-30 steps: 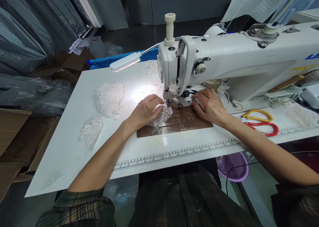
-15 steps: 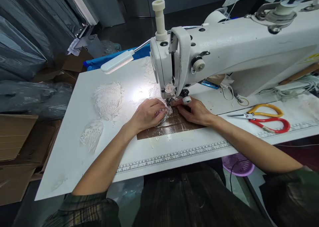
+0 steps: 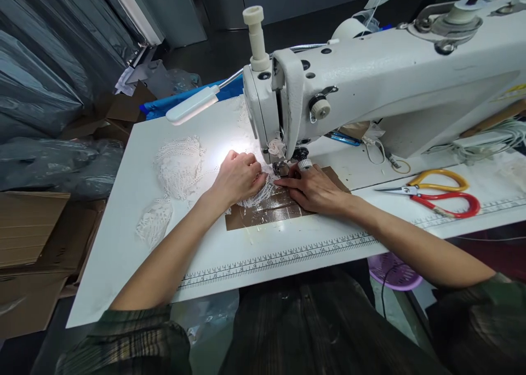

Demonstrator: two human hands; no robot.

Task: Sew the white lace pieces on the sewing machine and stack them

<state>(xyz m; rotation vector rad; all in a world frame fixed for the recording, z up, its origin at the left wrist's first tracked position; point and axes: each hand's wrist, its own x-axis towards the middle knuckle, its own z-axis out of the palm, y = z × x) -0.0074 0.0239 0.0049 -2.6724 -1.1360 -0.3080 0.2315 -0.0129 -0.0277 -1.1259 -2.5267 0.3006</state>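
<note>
A white sewing machine (image 3: pixel 370 84) stands on a white table (image 3: pixel 135 265). A piece of white lace (image 3: pixel 257 197) lies on a brown taped patch (image 3: pixel 267 215) in front of the needle (image 3: pixel 282 165). My left hand (image 3: pixel 238 177) presses down on the lace, fingers curled over it just left of the presser foot. My right hand (image 3: pixel 314 188) lies flat on the patch to the right, its fingertips touching the lace at the foot. A white thimble-like ring (image 3: pixel 304 165) sits on one right finger.
Piles of white lace (image 3: pixel 178 164) and a smaller lace piece (image 3: pixel 153 224) lie at left. A lamp (image 3: pixel 192 105) shines on the table. Yellow and red scissors (image 3: pixel 439 197) lie at right. A ruler strip (image 3: pixel 287 257) runs along the front edge. Cardboard boxes (image 3: pixel 28 232) stand on the floor at left.
My right hand came from the right of the machine to the presser foot and now lies flat by the lace. My left hand shifted slightly up-left on the lace. The view moved closer.
</note>
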